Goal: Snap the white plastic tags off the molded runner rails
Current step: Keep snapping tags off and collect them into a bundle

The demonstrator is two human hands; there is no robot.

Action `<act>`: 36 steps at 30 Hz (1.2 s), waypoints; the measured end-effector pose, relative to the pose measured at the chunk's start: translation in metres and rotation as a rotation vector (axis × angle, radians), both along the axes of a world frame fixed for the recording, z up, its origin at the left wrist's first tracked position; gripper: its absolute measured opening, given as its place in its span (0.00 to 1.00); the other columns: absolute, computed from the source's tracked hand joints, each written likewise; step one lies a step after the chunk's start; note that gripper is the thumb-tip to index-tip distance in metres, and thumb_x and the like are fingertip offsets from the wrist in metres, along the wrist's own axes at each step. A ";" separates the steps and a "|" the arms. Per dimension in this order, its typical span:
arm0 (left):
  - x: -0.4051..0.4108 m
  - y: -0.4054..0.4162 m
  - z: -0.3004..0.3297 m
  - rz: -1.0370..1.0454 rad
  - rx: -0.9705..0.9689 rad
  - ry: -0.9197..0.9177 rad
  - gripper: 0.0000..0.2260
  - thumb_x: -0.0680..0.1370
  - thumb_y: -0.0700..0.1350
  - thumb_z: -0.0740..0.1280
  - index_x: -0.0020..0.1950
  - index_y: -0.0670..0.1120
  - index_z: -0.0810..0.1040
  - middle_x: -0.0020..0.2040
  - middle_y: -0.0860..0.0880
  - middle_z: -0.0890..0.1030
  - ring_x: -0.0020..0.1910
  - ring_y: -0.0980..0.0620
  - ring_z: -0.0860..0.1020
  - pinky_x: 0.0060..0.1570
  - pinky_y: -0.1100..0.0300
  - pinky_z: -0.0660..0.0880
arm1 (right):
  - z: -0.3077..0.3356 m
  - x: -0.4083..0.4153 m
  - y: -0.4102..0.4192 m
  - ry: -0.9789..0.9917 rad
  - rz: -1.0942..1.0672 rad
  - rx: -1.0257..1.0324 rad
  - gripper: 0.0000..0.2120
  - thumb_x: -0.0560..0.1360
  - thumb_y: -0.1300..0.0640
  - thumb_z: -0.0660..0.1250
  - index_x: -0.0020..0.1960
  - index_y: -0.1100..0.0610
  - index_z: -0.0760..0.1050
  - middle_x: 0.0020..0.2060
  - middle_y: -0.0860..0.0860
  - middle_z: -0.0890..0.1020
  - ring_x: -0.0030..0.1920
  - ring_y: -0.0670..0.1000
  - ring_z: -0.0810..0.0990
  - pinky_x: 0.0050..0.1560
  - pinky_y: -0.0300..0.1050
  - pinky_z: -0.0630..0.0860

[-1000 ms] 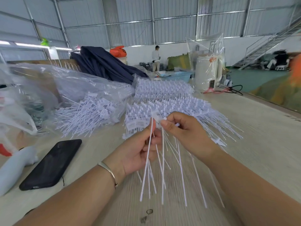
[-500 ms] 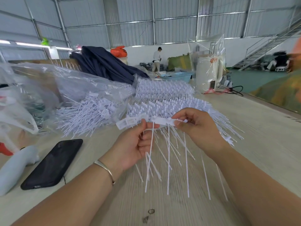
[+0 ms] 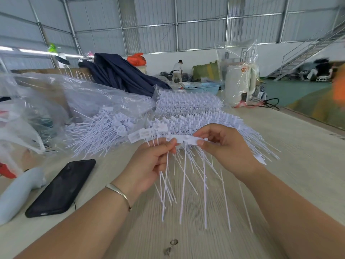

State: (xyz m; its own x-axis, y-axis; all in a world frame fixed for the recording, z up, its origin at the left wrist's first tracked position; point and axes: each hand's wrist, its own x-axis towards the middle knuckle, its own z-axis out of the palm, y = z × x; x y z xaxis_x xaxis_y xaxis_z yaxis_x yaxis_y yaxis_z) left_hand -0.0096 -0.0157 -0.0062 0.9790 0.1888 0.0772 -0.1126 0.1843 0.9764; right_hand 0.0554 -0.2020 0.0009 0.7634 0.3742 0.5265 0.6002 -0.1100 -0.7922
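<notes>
I hold a white runner rail (image 3: pixel 183 139) level in front of me, its thin tails hanging down toward the table. My left hand (image 3: pixel 149 165) pinches its left part, and several loose tags (image 3: pixel 143 133) stick out past its fingers. My right hand (image 3: pixel 224 148) pinches the rail's right end between thumb and fingers. Behind my hands lies a stack of uncut rails (image 3: pixel 188 113). A heap of separated tags (image 3: pixel 104 131) spills from a clear bag on the left.
A black phone (image 3: pixel 61 187) lies at the left on the wooden table (image 3: pixel 298 146), beside a pale blue object (image 3: pixel 16 193). Clear plastic bags (image 3: pixel 56 94) fill the left. A white appliance in plastic (image 3: pixel 239 86) and a blue basket (image 3: pixel 203 88) stand behind.
The rail has turned from upright to level and risen higher. My hands moved apart along it, the right one to its right end, and tags now show left of my left hand.
</notes>
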 end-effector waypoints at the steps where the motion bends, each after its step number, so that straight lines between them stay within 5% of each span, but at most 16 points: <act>1: 0.001 0.000 0.000 -0.004 -0.049 0.013 0.06 0.71 0.43 0.70 0.39 0.41 0.78 0.32 0.49 0.75 0.20 0.59 0.57 0.18 0.69 0.54 | 0.000 0.001 -0.001 0.001 -0.017 -0.012 0.05 0.73 0.61 0.72 0.45 0.52 0.81 0.40 0.57 0.80 0.35 0.43 0.73 0.37 0.32 0.69; 5: 0.003 -0.001 -0.002 -0.077 -0.236 0.054 0.04 0.70 0.40 0.68 0.41 0.40 0.80 0.32 0.49 0.78 0.19 0.61 0.58 0.16 0.70 0.52 | -0.001 0.002 -0.003 -0.028 -0.046 -0.162 0.04 0.75 0.54 0.69 0.45 0.54 0.79 0.38 0.57 0.80 0.35 0.49 0.75 0.41 0.42 0.72; 9: 0.004 -0.003 -0.003 -0.100 -0.238 0.068 0.06 0.70 0.40 0.68 0.36 0.42 0.84 0.32 0.50 0.76 0.19 0.60 0.58 0.16 0.70 0.53 | 0.003 0.001 -0.004 -0.378 -0.227 -0.473 0.14 0.79 0.49 0.62 0.38 0.55 0.70 0.27 0.49 0.70 0.29 0.49 0.68 0.35 0.46 0.62; 13: 0.005 -0.001 -0.002 -0.055 -0.238 0.072 0.07 0.69 0.42 0.69 0.44 0.41 0.78 0.28 0.51 0.73 0.18 0.60 0.58 0.16 0.69 0.51 | 0.007 0.001 -0.006 -0.632 -0.410 -0.646 0.18 0.79 0.42 0.59 0.35 0.52 0.68 0.26 0.46 0.66 0.27 0.51 0.66 0.44 0.46 0.62; 18: 0.004 0.001 0.001 -0.083 -0.316 0.045 0.05 0.70 0.42 0.67 0.43 0.42 0.78 0.28 0.52 0.69 0.19 0.60 0.57 0.18 0.68 0.49 | 0.001 0.007 -0.010 -0.144 -0.198 -0.367 0.19 0.72 0.39 0.67 0.35 0.54 0.75 0.24 0.45 0.69 0.25 0.44 0.65 0.31 0.39 0.61; 22: 0.002 0.004 -0.001 -0.180 -0.419 0.072 0.05 0.72 0.42 0.66 0.41 0.42 0.79 0.28 0.52 0.69 0.18 0.60 0.59 0.19 0.68 0.50 | 0.004 0.006 -0.012 0.126 0.042 -0.130 0.15 0.67 0.41 0.71 0.35 0.54 0.78 0.28 0.47 0.69 0.30 0.47 0.65 0.33 0.38 0.60; 25: -0.001 0.005 -0.002 -0.357 -0.439 0.090 0.05 0.70 0.44 0.72 0.37 0.43 0.81 0.27 0.52 0.70 0.18 0.60 0.62 0.20 0.68 0.50 | 0.009 0.001 -0.012 0.187 0.161 -0.003 0.15 0.62 0.39 0.72 0.35 0.52 0.79 0.34 0.55 0.71 0.35 0.50 0.67 0.39 0.40 0.64; 28: -0.003 -0.002 -0.008 -0.515 -0.423 0.115 0.13 0.62 0.43 0.82 0.37 0.43 0.80 0.25 0.52 0.69 0.18 0.60 0.63 0.19 0.67 0.51 | 0.010 -0.004 -0.006 0.212 0.242 0.071 0.13 0.62 0.40 0.72 0.34 0.50 0.79 0.35 0.57 0.73 0.32 0.46 0.69 0.34 0.31 0.67; 36: -0.007 -0.006 -0.001 -0.735 -0.377 0.059 0.09 0.71 0.49 0.76 0.36 0.46 0.79 0.23 0.55 0.62 0.22 0.58 0.56 0.22 0.66 0.52 | 0.002 -0.012 0.004 0.265 0.325 0.094 0.11 0.63 0.48 0.73 0.37 0.55 0.81 0.30 0.51 0.74 0.29 0.43 0.67 0.31 0.31 0.65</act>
State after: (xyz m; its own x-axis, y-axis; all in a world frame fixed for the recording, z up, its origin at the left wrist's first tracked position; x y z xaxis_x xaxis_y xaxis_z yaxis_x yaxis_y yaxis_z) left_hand -0.0171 -0.0219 -0.0068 0.8635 -0.4978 0.0812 0.2138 0.5069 0.8351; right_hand 0.0434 -0.1980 0.0027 0.7270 0.5774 0.3715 0.3660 0.1319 -0.9212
